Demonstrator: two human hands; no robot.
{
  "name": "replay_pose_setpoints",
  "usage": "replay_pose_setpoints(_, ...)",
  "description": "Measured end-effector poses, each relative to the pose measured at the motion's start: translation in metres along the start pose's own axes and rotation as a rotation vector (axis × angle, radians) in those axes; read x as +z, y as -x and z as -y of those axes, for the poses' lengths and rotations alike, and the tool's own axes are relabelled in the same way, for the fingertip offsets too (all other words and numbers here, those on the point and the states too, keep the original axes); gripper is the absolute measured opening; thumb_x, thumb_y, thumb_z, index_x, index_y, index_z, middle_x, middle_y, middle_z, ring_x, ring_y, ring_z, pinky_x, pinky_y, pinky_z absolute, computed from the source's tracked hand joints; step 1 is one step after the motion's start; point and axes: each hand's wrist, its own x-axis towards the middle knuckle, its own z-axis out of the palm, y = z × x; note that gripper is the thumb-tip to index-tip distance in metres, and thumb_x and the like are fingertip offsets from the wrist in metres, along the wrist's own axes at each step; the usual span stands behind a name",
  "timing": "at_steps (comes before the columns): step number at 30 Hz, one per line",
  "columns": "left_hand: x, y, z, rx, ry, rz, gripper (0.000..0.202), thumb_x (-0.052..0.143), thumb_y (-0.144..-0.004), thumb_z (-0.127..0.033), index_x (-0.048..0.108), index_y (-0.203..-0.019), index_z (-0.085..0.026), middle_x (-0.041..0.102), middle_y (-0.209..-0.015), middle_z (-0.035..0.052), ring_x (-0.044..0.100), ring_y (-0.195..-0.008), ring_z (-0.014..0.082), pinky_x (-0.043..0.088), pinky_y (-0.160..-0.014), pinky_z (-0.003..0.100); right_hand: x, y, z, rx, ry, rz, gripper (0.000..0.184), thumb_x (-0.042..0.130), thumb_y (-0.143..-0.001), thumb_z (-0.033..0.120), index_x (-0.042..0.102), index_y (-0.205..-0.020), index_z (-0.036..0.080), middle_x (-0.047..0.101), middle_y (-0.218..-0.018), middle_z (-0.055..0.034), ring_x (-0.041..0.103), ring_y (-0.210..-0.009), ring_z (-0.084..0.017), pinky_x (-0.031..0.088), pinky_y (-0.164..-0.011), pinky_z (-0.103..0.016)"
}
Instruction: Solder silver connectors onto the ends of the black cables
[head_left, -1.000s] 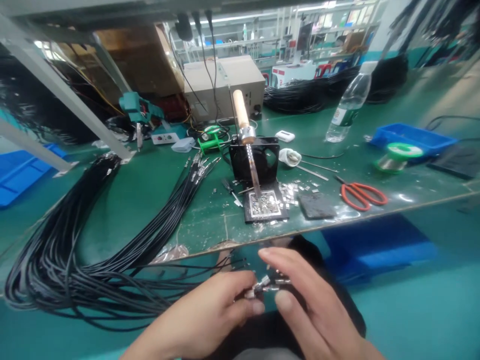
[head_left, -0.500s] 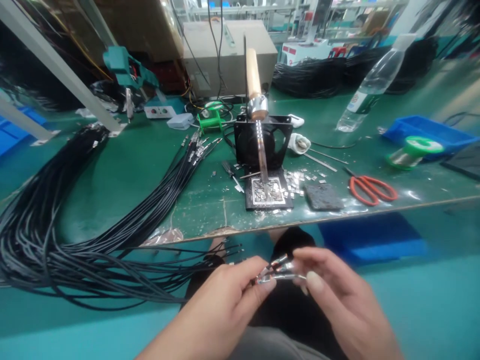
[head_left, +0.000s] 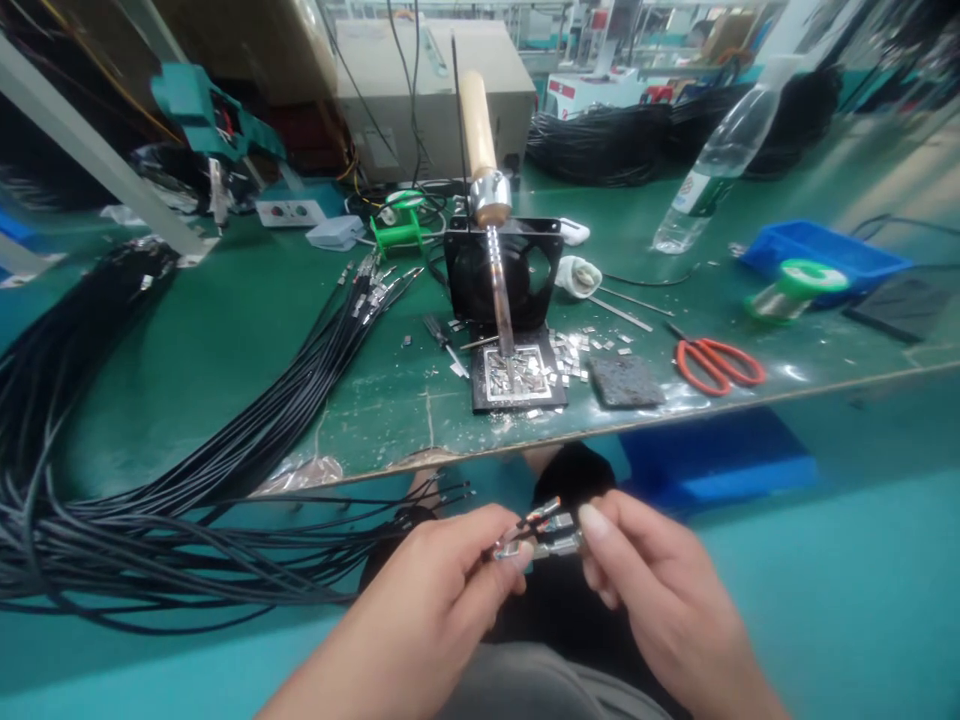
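Observation:
My left hand is closed around several black cables, whose stripped ends and metal connectors stick out past the thumb over my lap. My right hand pinches at the tip of one connector with thumb and fingers; the exact contact is partly hidden. Behind the left hand, the held cables run into the loose bundle of black cables hanging along the table edge. Above both hands, a wooden-handled soldering iron points down at a small tray of metal connector pieces.
A black fan stands behind the iron. To the right lie a grey block, orange-handled scissors, a solder spool, a blue tray and a plastic bottle. Loose metal pieces litter the green table.
The right thumb and fingers have closed in on the connector end, where they were spread more before. The held cable ends are turned slightly. The whole view has shifted a little.

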Motion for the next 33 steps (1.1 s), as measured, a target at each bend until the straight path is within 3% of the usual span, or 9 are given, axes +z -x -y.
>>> replay_pose_setpoints(4,0.004,-0.002,-0.003,0.002,0.011,0.021,0.035,0.045,-0.11,-0.043,0.06,-0.089,-0.018,0.058,-0.079,-0.0036,0.048,-0.072,0.0104,0.038,-0.067,0.023,0.0,0.001,0.003,0.007,0.008,0.006,0.051,0.053,-0.105,0.053,0.051,-0.068,0.018,0.047,-0.062,0.0017,0.042,-0.061,-0.012,0.033,-0.062,-0.028)
replay_pose_setpoints(11,0.006,-0.002,0.0,-0.038,0.013,0.042,0.041,0.042,-0.11,-0.049,0.052,-0.085,-0.018,0.052,-0.078,-0.0033,0.041,-0.07,0.0115,0.036,-0.064,0.025,-0.004,-0.004,-0.01,-0.042,0.027,0.03,0.052,0.053,-0.106,0.052,0.052,-0.067,0.017,0.048,-0.061,0.0015,0.045,-0.058,-0.01,0.035,-0.058,-0.025)
replay_pose_setpoints(16,0.006,0.0,-0.002,-0.063,-0.003,0.041,0.042,0.04,-0.11,-0.05,0.052,-0.085,-0.018,0.053,-0.076,-0.0028,0.045,-0.069,0.0117,0.037,-0.064,0.025,-0.006,-0.007,-0.02,-0.114,0.031,0.053,0.05,0.054,-0.107,0.049,0.053,-0.068,0.017,0.05,-0.06,0.0016,0.046,-0.056,-0.009,0.036,-0.054,-0.022)
replay_pose_setpoints(33,0.005,0.001,-0.004,-0.102,-0.011,0.018,0.042,0.043,-0.108,-0.048,0.055,-0.083,-0.018,0.056,-0.074,-0.0021,0.049,-0.068,0.0113,0.038,-0.064,0.024,-0.004,-0.008,-0.021,-0.139,-0.022,0.065,0.045,0.055,-0.107,0.044,0.054,-0.071,0.017,0.051,-0.064,0.0018,0.047,-0.059,-0.009,0.04,-0.056,-0.02)
